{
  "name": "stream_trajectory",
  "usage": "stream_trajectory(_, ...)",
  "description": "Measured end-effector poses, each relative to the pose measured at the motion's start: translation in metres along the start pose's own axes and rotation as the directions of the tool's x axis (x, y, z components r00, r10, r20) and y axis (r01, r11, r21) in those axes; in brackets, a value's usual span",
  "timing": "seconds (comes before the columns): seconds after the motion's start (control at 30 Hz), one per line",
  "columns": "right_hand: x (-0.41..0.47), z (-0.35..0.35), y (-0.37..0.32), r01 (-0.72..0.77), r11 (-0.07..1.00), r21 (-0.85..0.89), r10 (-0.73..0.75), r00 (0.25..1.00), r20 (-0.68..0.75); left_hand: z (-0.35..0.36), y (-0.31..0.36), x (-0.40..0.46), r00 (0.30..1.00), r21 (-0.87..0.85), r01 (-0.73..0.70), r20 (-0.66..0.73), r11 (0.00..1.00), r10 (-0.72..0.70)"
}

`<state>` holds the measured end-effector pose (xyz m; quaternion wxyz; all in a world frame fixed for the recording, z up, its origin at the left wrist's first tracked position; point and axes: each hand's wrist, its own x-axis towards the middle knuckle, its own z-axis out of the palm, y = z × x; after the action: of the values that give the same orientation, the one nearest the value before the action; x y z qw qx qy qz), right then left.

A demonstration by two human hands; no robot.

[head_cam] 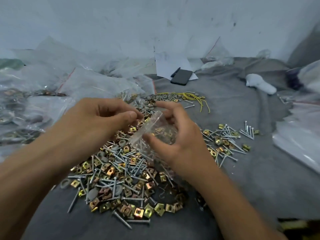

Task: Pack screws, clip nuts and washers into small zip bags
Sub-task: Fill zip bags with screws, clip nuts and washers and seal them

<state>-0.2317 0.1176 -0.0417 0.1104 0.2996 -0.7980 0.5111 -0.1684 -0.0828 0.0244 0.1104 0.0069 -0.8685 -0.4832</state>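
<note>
My right hand [180, 135] grips a small clear zip bag [155, 130] that holds some screws and clip nuts, thumb in front and fingers curled behind it. My left hand [102, 116] hovers just left of the bag's mouth, fingers curled with thumb against fingertips; whether it pinches anything I cannot tell. Below both hands lies a big heap [121, 179] of silver screws, gold clip nuts and grey washers on a grey cloth [251, 179]. A smaller scatter of screws and clip nuts [225, 139] lies to the right. A row of grey washers [162, 97] sits behind the hands.
Large plastic bags of hardware [26, 104] are piled at the left. A black phone [181, 77] and pen lie on white paper at the back. Yellow wire ties [195, 97] lie near the washers. More plastic bags [297, 141] lie at the right edge.
</note>
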Motion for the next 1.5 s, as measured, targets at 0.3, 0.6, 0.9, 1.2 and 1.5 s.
stream_trajectory(0.3,0.008,-0.033,-0.001,-0.258,0.893,0.369,0.327,0.935,-0.138,0.031,-0.025,0.014,0.981,0.073,0.053,0.183,0.996,-0.065)
stream_trajectory(0.6,-0.028,-0.146,0.032,-0.580,0.629,-0.517,0.499,0.812,-0.303,0.013,-0.048,0.029,0.972,-0.092,-0.173,-0.176,0.981,0.155)
stream_trajectory(0.9,-0.021,-0.139,0.037,-0.653,0.494,-0.575,0.607,0.732,-0.310,0.006,-0.071,0.044,0.945,-0.083,-0.290,-0.182,0.953,0.271)
stream_trajectory(1.2,-0.014,-0.131,0.040,-0.561,0.310,-0.768,0.510,0.780,-0.364,0.012,-0.073,0.047,0.937,-0.152,-0.333,-0.165,0.931,0.308)
stream_trajectory(1.5,-0.020,-0.141,0.050,-0.428,0.645,-0.633,0.301,0.904,-0.305,0.017,-0.065,0.043,0.946,-0.221,-0.309,-0.168,0.925,0.276)
